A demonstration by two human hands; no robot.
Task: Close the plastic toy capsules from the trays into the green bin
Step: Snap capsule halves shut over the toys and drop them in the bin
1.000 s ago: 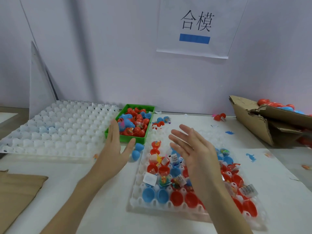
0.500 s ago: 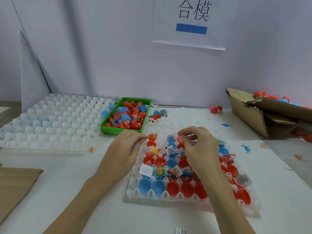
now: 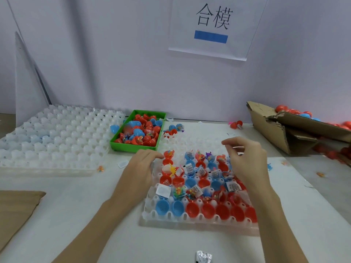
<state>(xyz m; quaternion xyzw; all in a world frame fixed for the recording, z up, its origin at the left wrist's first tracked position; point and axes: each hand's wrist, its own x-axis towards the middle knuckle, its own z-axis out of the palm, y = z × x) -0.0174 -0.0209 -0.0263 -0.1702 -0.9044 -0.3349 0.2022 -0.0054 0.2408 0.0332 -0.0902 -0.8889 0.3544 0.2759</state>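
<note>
The open capsules [image 3: 197, 188], red and blue halves with small toys and slips in them, sit in the near tray [image 3: 152, 213], and closed ones lie in the green bin [image 3: 115, 144] just behind it. The left hand [image 3: 139, 168] rests at the tray's left edge, fingers loosely bent. The right hand [image 3: 247, 160] hovers over the far rows, fingers curled; whether either holds anything is unclear. To close one well, tuck toy and slip fully inside, then align both rims squarely before pressing.

bare table [image 3: 79, 202] lies left of the filled tray [image 3: 197, 219]; the empty white tray [image 3: 57, 141] flanks the green bin [image 3: 133, 147]
</note>
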